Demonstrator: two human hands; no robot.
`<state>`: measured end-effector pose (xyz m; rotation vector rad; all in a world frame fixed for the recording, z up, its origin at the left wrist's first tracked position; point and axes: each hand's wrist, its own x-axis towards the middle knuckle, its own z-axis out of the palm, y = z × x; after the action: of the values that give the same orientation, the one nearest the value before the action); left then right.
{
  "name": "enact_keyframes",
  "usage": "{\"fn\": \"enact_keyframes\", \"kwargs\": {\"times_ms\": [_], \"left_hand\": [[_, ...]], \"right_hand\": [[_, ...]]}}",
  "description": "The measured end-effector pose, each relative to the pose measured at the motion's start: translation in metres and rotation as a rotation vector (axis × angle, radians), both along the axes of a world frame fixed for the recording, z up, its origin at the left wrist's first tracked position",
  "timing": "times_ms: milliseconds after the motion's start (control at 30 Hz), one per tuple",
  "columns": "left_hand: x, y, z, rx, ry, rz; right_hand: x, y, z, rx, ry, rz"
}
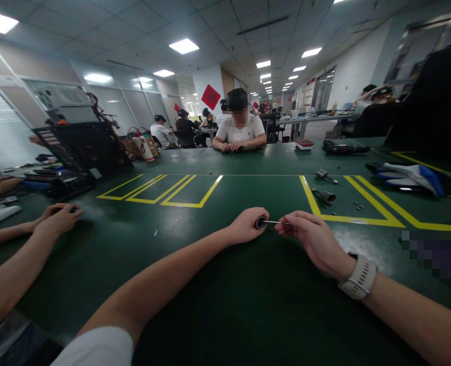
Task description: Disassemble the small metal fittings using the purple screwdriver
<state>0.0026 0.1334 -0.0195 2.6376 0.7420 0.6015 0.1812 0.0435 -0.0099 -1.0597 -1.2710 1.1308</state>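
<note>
My left hand (245, 226) is wrapped round a small dark cylindrical part (261, 223), its round metal-rimmed end turned toward my right hand. Pinched in the fingers of my right hand (311, 234) is a thin metal rod (272, 221), whose tip reaches that round end; how far it goes in I cannot tell. Just below, a tiny dark piece (270, 229) lies on the green table (225, 295). To the right lie a metal cylindrical part (325, 196), a similar part with a thin shaft (326, 176) and several tiny dark pieces (358, 206).
Blue-and-white gloves (414, 177) and a dark tool (345, 148) lie to the right, near a red-and-white box (304, 145). Yellow tape (183, 205) marks the table. At left are another person's hands (59, 218) and a black case (86, 152). A person (239, 129) sits opposite.
</note>
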Motion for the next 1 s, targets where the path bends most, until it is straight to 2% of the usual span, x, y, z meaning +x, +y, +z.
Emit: {"fn": "enact_keyframes", "kwargs": {"times_ms": [133, 233, 567, 833, 1000], "left_hand": [[0.001, -0.002, 0.001, 0.017, 0.033, 0.0], [0.001, -0.004, 0.001, 0.033, 0.053, -0.01], [0.001, -0.002, 0.0, 0.043, 0.074, -0.024], [0.002, -0.006, 0.002, 0.109, 0.115, 0.003], [0.002, -0.007, 0.003, 0.138, 0.128, -0.009]], "right_hand": [[-0.005, -0.012, 0.011, 0.084, -0.146, -0.016], [-0.007, -0.014, 0.015, 0.083, -0.189, 0.008], [0.003, 0.009, -0.003, -0.158, 0.123, 0.028], [0.003, 0.001, 0.001, -0.092, 0.115, 0.036], [0.006, 0.008, -0.001, -0.234, 0.215, 0.061]]}}
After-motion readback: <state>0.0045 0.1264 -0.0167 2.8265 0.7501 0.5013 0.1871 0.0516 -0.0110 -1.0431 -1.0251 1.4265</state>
